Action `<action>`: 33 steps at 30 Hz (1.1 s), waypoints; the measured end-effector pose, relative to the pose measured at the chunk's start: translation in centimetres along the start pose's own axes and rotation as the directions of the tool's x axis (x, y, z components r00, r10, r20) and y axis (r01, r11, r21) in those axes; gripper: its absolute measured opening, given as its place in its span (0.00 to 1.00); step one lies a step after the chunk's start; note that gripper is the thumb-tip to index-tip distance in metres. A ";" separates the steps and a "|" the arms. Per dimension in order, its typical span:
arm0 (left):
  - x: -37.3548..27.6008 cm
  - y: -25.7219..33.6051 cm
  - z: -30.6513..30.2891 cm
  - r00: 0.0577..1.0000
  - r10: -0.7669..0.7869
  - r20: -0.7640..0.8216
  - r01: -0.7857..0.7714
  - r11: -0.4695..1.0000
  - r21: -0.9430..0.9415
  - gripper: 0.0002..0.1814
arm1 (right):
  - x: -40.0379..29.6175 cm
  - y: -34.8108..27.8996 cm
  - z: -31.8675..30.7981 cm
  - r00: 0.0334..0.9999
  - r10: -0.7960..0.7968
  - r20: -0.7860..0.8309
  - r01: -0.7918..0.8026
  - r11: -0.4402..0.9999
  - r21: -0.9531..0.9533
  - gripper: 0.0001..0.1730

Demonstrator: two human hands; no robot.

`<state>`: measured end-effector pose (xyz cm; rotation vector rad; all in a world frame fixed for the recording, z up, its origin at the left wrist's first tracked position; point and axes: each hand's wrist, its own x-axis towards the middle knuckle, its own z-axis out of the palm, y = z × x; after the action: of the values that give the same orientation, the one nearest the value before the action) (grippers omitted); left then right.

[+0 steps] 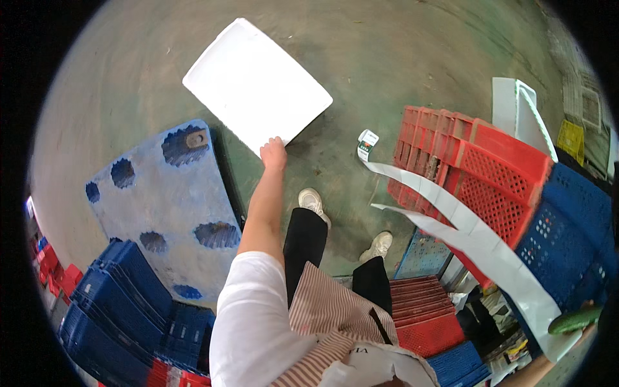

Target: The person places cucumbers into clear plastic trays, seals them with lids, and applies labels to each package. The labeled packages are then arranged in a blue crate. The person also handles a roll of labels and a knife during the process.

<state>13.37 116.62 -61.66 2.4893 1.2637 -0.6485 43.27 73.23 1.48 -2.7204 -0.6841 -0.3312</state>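
Observation:
My left hand (274, 154) reaches forward and grips the near corner of a white rectangular foam box or lid (258, 82). Its surface is overexposed, so I cannot tell which it is. At the far right rim, my right hand (588, 334) holds a green cucumber (575, 320) together with a long white strip of labels (498, 246). The cucumber and the strip partly hide that hand. The strip trails in two lengths across the crates, and a printed label (366, 145) shows at its curled far end.
On the left lies a worn blue plastic pallet (179, 198), with blue crates (125, 295) stacked nearer me. Red crates (493, 179) and a blue crate (566, 237) stand right. A white foam piece (512, 106) is behind them. More red crates (425, 319) are beside my legs.

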 end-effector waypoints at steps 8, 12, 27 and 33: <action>-9.9 0.1 -16.8 0.983 0.060 -0.173 -0.161 0.729 -0.665 0.15 | -5.5 0.6 -3.3 0.886 0.395 0.242 -0.439 0.546 0.714 0.33; -16.4 -1.0 -26.3 0.932 0.136 -0.335 -0.355 0.520 -0.777 0.12 | -10.1 -3.0 -7.6 0.941 0.241 0.238 -0.337 0.604 0.722 0.35; -53.1 25.3 -53.9 0.321 0.403 -0.857 -0.945 0.078 -0.317 0.18 | -35.4 13.3 -31.2 0.758 0.590 -0.278 0.362 -0.026 0.932 0.21; -60.6 34.8 -55.3 0.112 0.540 -0.835 -0.988 -0.028 -0.151 0.16 | -39.5 17.6 -35.4 0.204 0.941 -0.268 0.561 0.112 0.820 0.21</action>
<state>24.99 78.45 18.08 2.0429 -0.2818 0.8919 12.89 29.46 18.20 -0.6563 0.2409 -0.9155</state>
